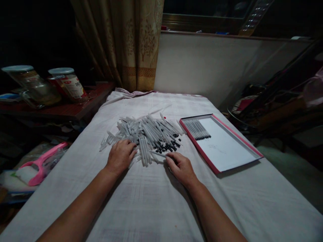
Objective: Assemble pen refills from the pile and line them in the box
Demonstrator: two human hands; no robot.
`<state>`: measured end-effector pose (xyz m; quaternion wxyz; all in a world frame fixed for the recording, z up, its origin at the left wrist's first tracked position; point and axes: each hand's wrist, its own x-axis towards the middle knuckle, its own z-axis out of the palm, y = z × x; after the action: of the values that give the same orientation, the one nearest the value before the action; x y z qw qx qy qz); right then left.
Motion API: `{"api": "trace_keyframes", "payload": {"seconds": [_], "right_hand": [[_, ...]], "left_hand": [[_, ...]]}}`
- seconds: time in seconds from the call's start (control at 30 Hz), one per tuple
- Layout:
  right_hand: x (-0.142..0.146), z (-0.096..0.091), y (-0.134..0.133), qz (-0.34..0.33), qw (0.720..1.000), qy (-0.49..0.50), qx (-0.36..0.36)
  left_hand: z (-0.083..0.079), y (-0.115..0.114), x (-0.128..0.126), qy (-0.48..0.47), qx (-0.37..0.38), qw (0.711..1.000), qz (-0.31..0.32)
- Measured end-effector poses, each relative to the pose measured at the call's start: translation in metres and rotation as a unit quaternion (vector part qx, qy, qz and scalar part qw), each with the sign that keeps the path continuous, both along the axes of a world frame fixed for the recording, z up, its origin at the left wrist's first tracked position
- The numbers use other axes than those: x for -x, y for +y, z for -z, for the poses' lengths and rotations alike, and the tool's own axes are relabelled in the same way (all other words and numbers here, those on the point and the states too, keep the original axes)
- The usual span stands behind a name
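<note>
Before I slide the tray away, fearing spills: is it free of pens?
No, a row of black-ended pens lies inside the tray.

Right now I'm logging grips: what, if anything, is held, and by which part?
The right hand pinches a slim pen tube by its right end. Whether the left hand holds anything cannot be told.
</note>
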<state>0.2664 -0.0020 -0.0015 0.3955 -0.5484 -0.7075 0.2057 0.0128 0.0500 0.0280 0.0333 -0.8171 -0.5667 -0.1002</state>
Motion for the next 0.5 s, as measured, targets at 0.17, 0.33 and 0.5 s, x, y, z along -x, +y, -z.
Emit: {"api": "trace_keyframes", "payload": {"seconds": [0.17,0.33,0.5], "right_hand": [[0.001,0.0,-0.001,0.001,1.0,0.005,-0.001],[0.002,-0.001,-0.002,0.008,0.998,0.055,-0.029],[0.006,-0.009,-0.005,0.006,0.994,0.094,-0.051]], "left_hand": [[-0.011,-0.002,-0.007,0.044,0.018,0.999,-0.018],[-0.011,-0.016,0.01,-0.018,-0.047,0.998,-0.03],[0.004,-0.029,0.017,-0.184,-0.034,0.982,-0.031]]}}
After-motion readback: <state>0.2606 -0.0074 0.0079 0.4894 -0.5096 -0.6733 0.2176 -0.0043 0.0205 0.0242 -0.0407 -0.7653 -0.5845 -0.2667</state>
